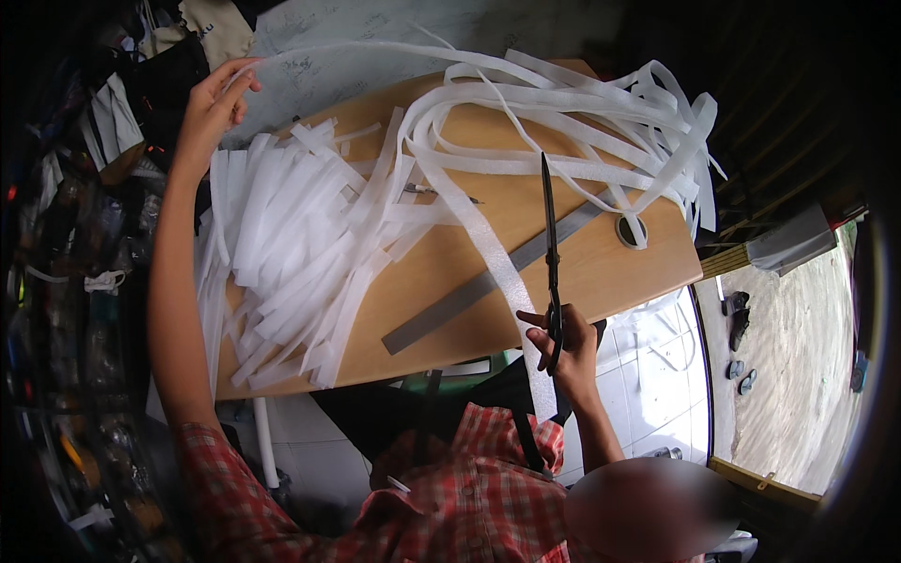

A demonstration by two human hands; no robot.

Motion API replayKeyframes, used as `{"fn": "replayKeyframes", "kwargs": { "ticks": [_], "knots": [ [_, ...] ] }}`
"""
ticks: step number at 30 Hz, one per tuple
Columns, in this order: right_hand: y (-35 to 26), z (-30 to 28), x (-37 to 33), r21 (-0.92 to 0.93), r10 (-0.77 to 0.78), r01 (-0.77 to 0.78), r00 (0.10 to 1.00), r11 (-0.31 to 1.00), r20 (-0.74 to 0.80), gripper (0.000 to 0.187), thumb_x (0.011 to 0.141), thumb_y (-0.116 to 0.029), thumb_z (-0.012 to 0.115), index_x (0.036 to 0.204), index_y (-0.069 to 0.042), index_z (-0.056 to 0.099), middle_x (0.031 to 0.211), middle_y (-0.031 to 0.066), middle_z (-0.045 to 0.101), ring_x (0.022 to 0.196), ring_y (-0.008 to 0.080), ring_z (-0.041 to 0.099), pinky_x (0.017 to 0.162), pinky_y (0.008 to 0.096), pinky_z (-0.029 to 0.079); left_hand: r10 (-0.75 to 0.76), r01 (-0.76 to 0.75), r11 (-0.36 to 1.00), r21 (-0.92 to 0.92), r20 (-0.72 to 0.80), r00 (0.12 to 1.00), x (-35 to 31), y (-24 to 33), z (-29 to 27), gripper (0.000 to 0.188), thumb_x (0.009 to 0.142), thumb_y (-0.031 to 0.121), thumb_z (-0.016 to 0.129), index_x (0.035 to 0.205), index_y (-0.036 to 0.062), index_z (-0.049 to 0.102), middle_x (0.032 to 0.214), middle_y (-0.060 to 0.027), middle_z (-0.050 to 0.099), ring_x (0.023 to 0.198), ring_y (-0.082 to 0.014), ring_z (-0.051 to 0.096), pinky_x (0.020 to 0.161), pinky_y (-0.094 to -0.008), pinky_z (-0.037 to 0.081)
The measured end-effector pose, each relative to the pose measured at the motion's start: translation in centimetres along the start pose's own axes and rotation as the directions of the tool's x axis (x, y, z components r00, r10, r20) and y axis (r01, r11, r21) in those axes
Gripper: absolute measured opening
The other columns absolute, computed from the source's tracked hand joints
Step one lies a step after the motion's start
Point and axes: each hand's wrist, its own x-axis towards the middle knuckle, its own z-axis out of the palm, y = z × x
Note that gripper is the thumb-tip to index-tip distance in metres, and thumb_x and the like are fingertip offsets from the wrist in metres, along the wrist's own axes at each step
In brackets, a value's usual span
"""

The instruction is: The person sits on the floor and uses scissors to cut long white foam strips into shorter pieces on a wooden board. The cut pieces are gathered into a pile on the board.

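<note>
My left hand (221,101) is raised at the far left, its fingers pinching one end of a long, thin white foam strip (366,45) that arcs along the table's far side. Black scissors (551,253) stick up from my right hand (572,357), blades together and pointing away from me. Beside that hand, a wider white foam strip (497,263) runs down over the table's near edge, and my fingers reach across it. Whether they grip this strip, I cannot tell. A grey metal ruler (450,311) lies diagonally under the strip.
Many cut white strips (291,216) are heaped on the left of the wooden table (619,272). Long loose strips (648,122) tangle at the far right, near a round hole (631,231). A thin pen-like tool (422,189) lies mid-table. Sandals (741,371) rest on the floor at right.
</note>
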Motion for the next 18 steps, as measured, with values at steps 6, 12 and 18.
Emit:
{"fn": "replayKeyframes", "kwargs": {
  "ticks": [6,12,18],
  "knots": [
    [-0.9,1.0,0.9,-0.058,0.051,-0.044,0.992,0.997,0.118,0.037,0.088,-0.029,0.073,0.093,0.006,0.061,0.088,0.0137,0.074,0.071,0.0128,0.065,0.065,0.0282,0.050,-0.042,-0.059,0.973,0.225,0.418,0.908,-5.1,-0.1,5.6,0.032,0.093,0.011,0.064,0.124,0.0044,0.062,0.087,0.0012,0.058,0.071,-0.0051,0.047,0.067,-0.0206,0.041],
    [-3.0,0.4,4.2,-0.114,0.279,-0.254,0.891,0.960,0.360,0.046,0.092,-0.041,0.066,0.089,0.004,0.063,0.072,0.0088,0.070,0.052,0.0101,0.053,0.045,0.0248,0.041,-0.017,0.015,1.000,0.007,0.309,0.951,-7.2,-2.1,11.0,0.030,0.090,0.011,0.067,0.119,0.0045,0.062,0.089,-0.0036,0.064,0.070,-0.0092,0.057,0.064,-0.0254,0.046],
    [-1.0,-1.5,10.1,-0.078,0.171,-0.158,0.962,0.984,0.211,0.059,0.090,-0.053,0.064,0.093,0.005,0.063,0.073,0.0132,0.071,0.049,0.0109,0.053,0.041,0.0251,0.039,-0.088,0.090,0.996,-0.001,0.206,0.974,-7.3,-5.5,16.8,0.026,0.093,0.012,0.057,0.116,0.0010,0.063,0.091,-0.0047,0.065,0.073,-0.0103,0.054,0.067,-0.0257,0.047]
  ]
}}
